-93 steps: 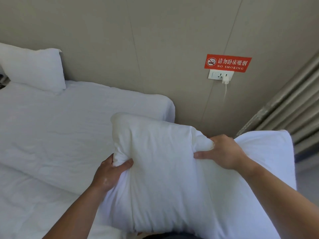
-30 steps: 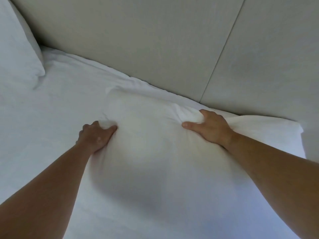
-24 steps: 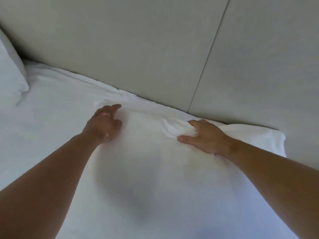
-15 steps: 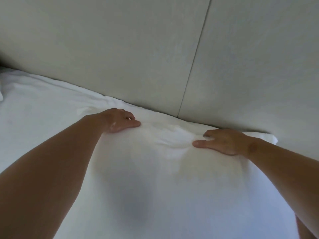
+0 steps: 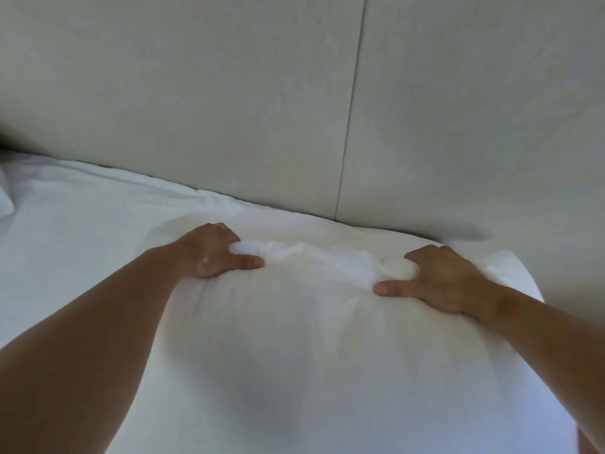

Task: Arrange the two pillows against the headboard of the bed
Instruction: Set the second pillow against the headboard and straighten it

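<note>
A white pillow (image 5: 320,329) lies on the bed, its far edge close to the padded beige headboard (image 5: 229,103). My left hand (image 5: 216,253) grips a bunch of the pillow's fabric near its far left corner. My right hand (image 5: 445,283) pinches the fabric near the far right, thumb stretched toward the middle. The cloth between my hands is wrinkled and gathered. Only a small corner of the second white pillow (image 5: 5,201) shows at the left edge; the rest is out of frame.
The white bed sheet (image 5: 82,217) stretches left of the pillow up to the headboard. A vertical seam (image 5: 350,106) divides the headboard panels. The pillow's right corner (image 5: 510,267) sits near the bed's right side.
My hands went from pressing flat on the pillow's far edge to closing on its fabric, bunching the cloth between them. The view shifted slightly, so the second pillow's corner shows again.
</note>
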A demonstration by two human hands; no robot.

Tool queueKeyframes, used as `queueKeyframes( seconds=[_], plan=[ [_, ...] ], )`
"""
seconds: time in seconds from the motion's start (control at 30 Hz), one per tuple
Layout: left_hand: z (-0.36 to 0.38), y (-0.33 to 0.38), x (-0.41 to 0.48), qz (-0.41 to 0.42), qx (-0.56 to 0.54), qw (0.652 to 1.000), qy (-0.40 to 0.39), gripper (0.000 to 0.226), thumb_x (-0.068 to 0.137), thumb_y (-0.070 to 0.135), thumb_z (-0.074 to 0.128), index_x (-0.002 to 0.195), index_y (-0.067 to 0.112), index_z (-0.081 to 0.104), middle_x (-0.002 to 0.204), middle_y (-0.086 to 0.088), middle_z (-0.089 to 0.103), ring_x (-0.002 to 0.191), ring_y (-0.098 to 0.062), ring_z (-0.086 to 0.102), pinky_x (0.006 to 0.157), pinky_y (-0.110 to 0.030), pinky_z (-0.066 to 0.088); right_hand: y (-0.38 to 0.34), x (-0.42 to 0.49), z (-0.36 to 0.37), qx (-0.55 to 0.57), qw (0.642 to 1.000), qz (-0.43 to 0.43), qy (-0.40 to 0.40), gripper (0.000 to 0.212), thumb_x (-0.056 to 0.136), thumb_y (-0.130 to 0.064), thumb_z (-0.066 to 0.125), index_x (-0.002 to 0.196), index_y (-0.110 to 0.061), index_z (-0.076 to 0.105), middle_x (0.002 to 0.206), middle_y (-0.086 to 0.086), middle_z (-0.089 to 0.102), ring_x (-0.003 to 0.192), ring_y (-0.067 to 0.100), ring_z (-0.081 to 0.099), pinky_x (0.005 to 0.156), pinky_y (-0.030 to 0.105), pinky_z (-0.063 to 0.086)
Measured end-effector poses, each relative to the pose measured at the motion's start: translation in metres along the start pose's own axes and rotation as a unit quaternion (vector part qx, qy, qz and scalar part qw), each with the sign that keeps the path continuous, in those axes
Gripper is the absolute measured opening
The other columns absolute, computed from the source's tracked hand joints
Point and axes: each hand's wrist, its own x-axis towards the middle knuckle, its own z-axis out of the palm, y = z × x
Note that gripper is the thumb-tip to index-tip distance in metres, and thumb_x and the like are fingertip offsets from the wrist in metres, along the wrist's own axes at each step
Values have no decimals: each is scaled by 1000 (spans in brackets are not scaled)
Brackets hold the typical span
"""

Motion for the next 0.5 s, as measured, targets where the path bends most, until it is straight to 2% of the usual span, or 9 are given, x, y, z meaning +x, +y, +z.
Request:
queueKeyframes(
  seconds=[0.03,0.1,0.17,0.27,0.33,0.4,0.5],
  plan=[
    [-6,-2,-9,3,-13,1000,8,106,40,100,43,77,4,66,80,-2,69,81,-21,65,66,-29,41,-5,-11,-5,3,1000,7,-5,139,31,-107,48,146,-29,59,151,-6,57,144,19,46,114,38,41],
    [-18,-7,-27,5,-23,1000,16,103,37,100,48,68,2,58,64,-4,58,63,-20,58,59,-31,37,-16,-33,-15,6,1000,7,-1,139,35,-99,55,154,-27,52,157,-6,52,149,17,41,115,35,37],
    [-30,-14,-43,11,-14,1000,25,114,32,104,46,73,-1,65,67,-11,67,66,-23,65,60,-32,40,-29,-53,-27,-5,1000,-3,2,129,42,-95,65,150,-26,56,153,-6,56,145,17,46,111,34,40],
    [-55,-23,-67,18,-8,998,52,117,26,110,38,68,3,63,64,-7,68,68,-22,67,62,-32,43,-51,-74,-47,-20,999,-4,34,97,52,-92,74,127,-29,71,125,-7,69,126,19,59,94,35,47],
    [-77,-24,-80,24,8,997,78,114,27,112,31,62,7,58,62,-1,65,68,-20,65,64,-34,43,-66,-81,-60,-20,998,-10,57,102,41,-102,65,115,-33,74,111,-11,69,114,18,61,87,36,48],
    [-102,-23,-91,28,36,994,102,109,27,113,22,58,14,56,62,1,61,70,-22,62,63,-37,39,-79,-88,-73,-12,996,-17,91,103,34,-104,61,108,-35,75,107,-9,72,107,19,64,88,37,53],
    [-136,-28,-97,33,68,985,152,100,32,113,15,61,27,58,69,2,62,84,-31,66,71,-35,39,-99,-98,-91,-4,992,-28,127,96,38,-103,61,100,-31,74,102,-7,73,105,22,67,91,41,57]
  ],
)
